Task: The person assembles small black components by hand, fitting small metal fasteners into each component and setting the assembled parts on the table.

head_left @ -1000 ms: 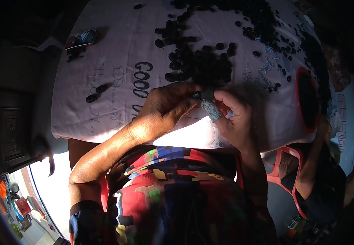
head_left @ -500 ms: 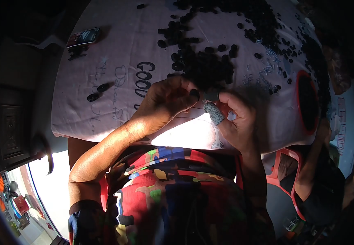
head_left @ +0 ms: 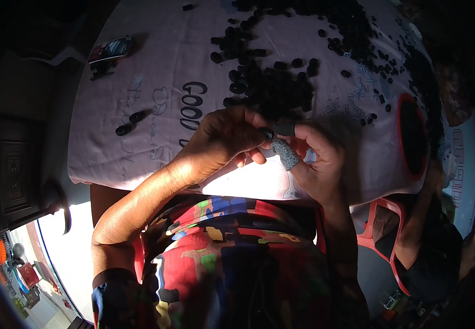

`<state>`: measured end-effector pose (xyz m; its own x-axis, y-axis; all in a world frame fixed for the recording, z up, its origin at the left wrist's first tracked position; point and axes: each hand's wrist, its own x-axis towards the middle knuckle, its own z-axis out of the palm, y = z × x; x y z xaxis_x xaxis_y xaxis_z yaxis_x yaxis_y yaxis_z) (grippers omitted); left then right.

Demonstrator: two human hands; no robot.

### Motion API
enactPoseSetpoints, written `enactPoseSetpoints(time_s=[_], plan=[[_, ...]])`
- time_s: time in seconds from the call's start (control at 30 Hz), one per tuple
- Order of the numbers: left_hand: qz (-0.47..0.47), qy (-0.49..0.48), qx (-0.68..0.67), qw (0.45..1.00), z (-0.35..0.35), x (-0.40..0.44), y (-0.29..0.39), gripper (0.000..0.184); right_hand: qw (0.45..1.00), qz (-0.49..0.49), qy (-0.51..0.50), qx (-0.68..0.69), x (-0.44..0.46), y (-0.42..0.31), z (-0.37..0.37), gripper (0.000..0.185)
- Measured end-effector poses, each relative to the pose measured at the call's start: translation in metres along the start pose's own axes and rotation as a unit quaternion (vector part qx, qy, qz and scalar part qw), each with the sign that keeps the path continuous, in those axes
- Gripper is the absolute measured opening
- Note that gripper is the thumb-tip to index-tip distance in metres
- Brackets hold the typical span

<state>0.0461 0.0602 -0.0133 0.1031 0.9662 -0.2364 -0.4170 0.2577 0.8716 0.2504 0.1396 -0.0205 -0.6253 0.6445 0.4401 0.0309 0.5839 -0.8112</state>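
Between the thumb and fingers of my left hand (head_left: 229,134) is a small black part (head_left: 267,133). My right hand (head_left: 317,153) meets it from the right, with a grey speckled cover (head_left: 285,154) on the thumb and a dark cover (head_left: 285,129) on the index finger. Those covered fingertips pinch close to the black part; what they grip, if anything, is too small to make out. Just beyond both hands lies a heap of black parts (head_left: 278,90) on the pale pink cloth (head_left: 155,66).
Small clear pieces (head_left: 358,90) lie scattered at the right. A red-rimmed container (head_left: 400,137) stands near the right edge. A phone (head_left: 111,50) and two loose black parts (head_left: 129,124) are at the left. Another person (head_left: 424,241) sits at the right beside a red chair (head_left: 366,240).
The black part in my left hand has tilted and now meets my right fingertips, after a small gap half a second ago. My left hand's lower fingers have extended slightly.
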Motion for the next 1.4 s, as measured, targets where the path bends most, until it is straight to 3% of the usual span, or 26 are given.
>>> enactPoseSetpoints(time_s=[0.33, 0.9, 1.13, 1.4], plan=[[-0.003, -0.017, 0.098, 0.995, 0.002, -0.002, 0.004, 0.02, 0.998, -0.03, -0.001, -0.062, 0.003, -0.008, -0.002, 0.032], [-0.02, -0.059, 0.113, 0.992, -0.002, 0.0, 0.004, 0.02, 0.997, -0.059, -0.014, -0.037, 0.004, -0.008, -0.003, 0.033], [-0.017, -0.088, 0.14, 0.986, -0.004, -0.002, 0.003, 0.02, 0.99, 0.007, 0.052, -0.133, -0.001, 0.007, -0.013, 0.031], [-0.021, -0.079, 0.102, 0.991, -0.01, -0.003, 0.01, 0.016, 0.976, 0.06, 0.003, -0.209, 0.002, 0.01, -0.014, 0.031]])
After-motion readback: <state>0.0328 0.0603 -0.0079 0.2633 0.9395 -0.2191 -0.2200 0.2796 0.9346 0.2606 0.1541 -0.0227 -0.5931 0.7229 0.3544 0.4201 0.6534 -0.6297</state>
